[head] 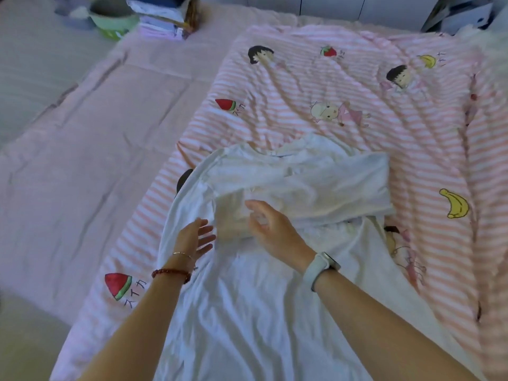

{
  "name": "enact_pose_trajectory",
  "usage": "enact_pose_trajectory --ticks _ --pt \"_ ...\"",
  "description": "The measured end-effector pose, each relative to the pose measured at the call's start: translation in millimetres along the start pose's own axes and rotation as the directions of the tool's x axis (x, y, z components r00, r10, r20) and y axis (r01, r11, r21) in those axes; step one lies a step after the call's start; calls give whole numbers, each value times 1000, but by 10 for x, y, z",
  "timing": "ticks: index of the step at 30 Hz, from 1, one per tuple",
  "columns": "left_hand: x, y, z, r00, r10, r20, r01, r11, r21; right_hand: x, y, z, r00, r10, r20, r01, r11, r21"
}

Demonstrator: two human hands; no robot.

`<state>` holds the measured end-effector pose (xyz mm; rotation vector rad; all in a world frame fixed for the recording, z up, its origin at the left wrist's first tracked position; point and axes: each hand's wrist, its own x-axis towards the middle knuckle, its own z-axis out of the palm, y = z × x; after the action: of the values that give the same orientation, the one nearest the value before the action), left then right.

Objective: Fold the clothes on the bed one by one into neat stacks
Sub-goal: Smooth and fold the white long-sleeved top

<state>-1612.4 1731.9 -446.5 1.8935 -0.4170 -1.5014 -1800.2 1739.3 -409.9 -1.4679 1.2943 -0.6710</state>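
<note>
— Both your forearms come in low over the near half of the white garment, which lies spread flat toward you on the striped quilt. Why leave that half unrolled?

— My guess is you want a smooth base, so the far part can be laid down over it squarely.

— And your hands?

— Your left hand has its fingers straight and spread, palm toward the middle; it holds nothing, and whether it brushes the cloth beneath I cannot tell. Your right hand is loose too, fingers relaxed and only slightly bent, hovering just this side of the folded-over sleeve. Nothing is pinched in either hand.

— So what lies beyond your fingertips?

— That sleeve crosses the chest from the right and ends just past your right fingertips; the left shoulder panel arcs round outside your left hand. It looks like a sleeve fold half settled, with the cloth needing a pat flat.

— Farther out?

— Far off to your left, a green bowl and a stack of folded clothes by the bed's far edge
</note>
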Motion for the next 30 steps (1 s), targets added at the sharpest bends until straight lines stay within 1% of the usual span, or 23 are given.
enact_pose_trajectory --ticks 3,5,7,9,10,11,12,14,15,16,18,20,21,24,26,27,28,30 --pt "294 50 -59 997 -58 51 57 998 23 28 295 180 982 135 -135 -145 987 -72" --pt "435 91 21 996 -40 85 32 995 90 16 461 195 964 176 -202 -211 963 -169" --pt "550 120 152 995 40 95 -55 985 162 -15 571 160 952 200 -230 -259 930 -261" --pt "607 177 315 989 123 79 -142 939 314 -53 643 86 941 209 -266 -294 894 -338" --pt "620 208 407 987 151 60 -163 913 375 -72 672 42 935 213 -283 -312 874 -372" --pt "623 235 496 982 184 35 -182 898 401 -91 695 -2 931 220 -292 -328 856 -400" --pt "620 258 563 973 231 0 -213 895 392 -111 714 -43 928 228 -294 -340 842 -419" --pt "596 287 622 937 338 -89 -283 883 374 -155 737 -111 921 260 -290 -368 823 -433" --pt "582 294 594 916 381 -123 -304 861 407 -172 742 -134 918 268 -292 -378 813 -443" --pt "580 302 551 900 414 -135 -308 825 473 -175 746 -160 916 258 -306 -380 804 -458" --pt "679 347 460 902 420 -97 -284 749 598 -114 739 -233 911 212 -354 -372 795 -480" --pt "844 474 455 908 415 -56 -272 687 674 56 716 -374 905 165 -392 -354 805 -477" --pt "928 550 477 894 447 -31 -294 638 712 165 701 -468 904 147 -401 -344 806 -481" --pt "1184 804 638 813 573 98 -386 406 828 576 697 -837 907 115 -404 -336 776 -534" --pt "1398 933 786 782 590 200 -409 243 880 887 763 -1095 910 132 -392 -352 744 -567" --pt "1502 989 860 785 572 239 -410 189 892 1043 799 -1213 909 150 -388 -364 738 -568" --pt "1602 1047 934 803 537 259 -401 167 900 1205 830 -1322 906 170 -389 -379 734 -563" --pt "1787 1139 1069 862 448 237 -351 189 917 1538 886 -1514 890 208 -406 -423 712 -561"
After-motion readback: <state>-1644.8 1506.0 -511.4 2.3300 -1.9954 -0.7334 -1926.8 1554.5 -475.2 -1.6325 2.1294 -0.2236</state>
